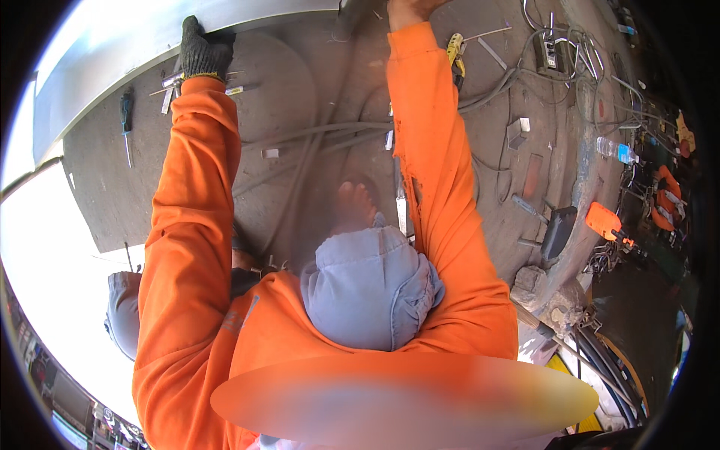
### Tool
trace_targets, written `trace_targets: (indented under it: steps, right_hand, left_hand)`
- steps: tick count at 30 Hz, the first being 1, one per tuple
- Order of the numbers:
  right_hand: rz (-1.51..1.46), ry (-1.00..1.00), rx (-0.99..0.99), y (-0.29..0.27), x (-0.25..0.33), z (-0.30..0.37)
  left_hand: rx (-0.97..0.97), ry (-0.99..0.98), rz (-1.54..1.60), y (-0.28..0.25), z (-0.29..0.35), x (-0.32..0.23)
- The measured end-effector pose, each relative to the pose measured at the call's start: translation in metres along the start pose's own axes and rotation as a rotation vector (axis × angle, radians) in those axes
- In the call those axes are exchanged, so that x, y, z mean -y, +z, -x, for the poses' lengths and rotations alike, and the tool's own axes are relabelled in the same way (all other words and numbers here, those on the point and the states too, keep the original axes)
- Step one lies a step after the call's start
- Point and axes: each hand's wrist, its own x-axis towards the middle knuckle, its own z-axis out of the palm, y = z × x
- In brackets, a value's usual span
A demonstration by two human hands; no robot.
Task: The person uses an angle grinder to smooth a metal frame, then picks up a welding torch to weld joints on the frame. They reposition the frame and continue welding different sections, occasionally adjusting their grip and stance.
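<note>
My left hand [204,51], in a dark knit glove with a yellow cuff edge, is at the lower edge of a large, pale, smooth metal panel [127,56]. Its thumb lies up over the panel's face while the other fingers go under the edge, partly hidden. My bare right hand [411,12] reaches to the top of the view, just beyond the panel's right end. Most of its fingers are cut off there, so what it touches does not show. Below the panel, near my left wrist, thin metal rods and strips [168,94] lie on the floor.
A screwdriver [127,118] lies left of my left arm. By my right arm are a yellow-and-black tool [454,49], a power strip [550,54] among tangled cables, and a short metal block [517,133]. Farther right are a black-headed mallet [558,232], a plastic bottle [616,150] and an orange object [604,222].
</note>
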Motion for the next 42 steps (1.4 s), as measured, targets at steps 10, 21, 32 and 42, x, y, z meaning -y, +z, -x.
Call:
trace_targets:
  steps: [10, 21, 32, 42]
  right_hand:
    - [-0.446, 0.102, -0.156, 0.041, -0.020, 0.041]
    - [-0.006, -0.045, 0.105, 0.045, -0.034, 0.044]
    - [0.353, 0.025, 0.095, 0.003, 0.036, 0.075]
    - [0.170, 0.169, 0.903, -0.073, 0.049, 0.059]
  left_hand:
    - [-0.105, -0.079, 0.123, 0.026, 0.016, 0.004]
    - [0.171, 0.124, -0.532, -0.023, -0.008, 0.014]
    - [0.939, 0.262, -1.076, -0.065, -0.066, 0.008]
    - [1.011, -0.097, -1.799, 0.042, 0.011, -0.073]
